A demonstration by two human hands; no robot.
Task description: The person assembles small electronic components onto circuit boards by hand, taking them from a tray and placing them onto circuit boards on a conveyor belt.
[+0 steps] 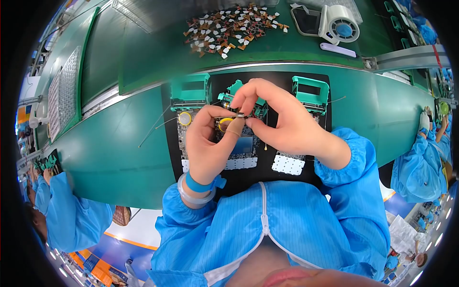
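Observation:
My left hand [210, 143], with a blue wrist strap and a pale band, and my right hand [284, 119] meet over the middle circuit board. Both are closed, their fingertips pinching a small dark part [241, 115] with a shiny end; its exact kind is too small to tell. A thin wire runs by the left fingers. Beneath them, the middle board [240, 163] carries a green plastic frame, partly hidden by my right hand. A similar board [183, 131] with a green frame [191, 91] lies to the left, another board [288, 164] with a green frame [311, 93] to the right.
The boards lie on a black mat [172, 138] on a green table [114, 148]. Beyond a raised edge sit a pile of small flex parts [234, 28], a white fan [340, 26] and a pale purple bar [337, 49]. Clear trays [64, 93] stand left; people in blue work either side.

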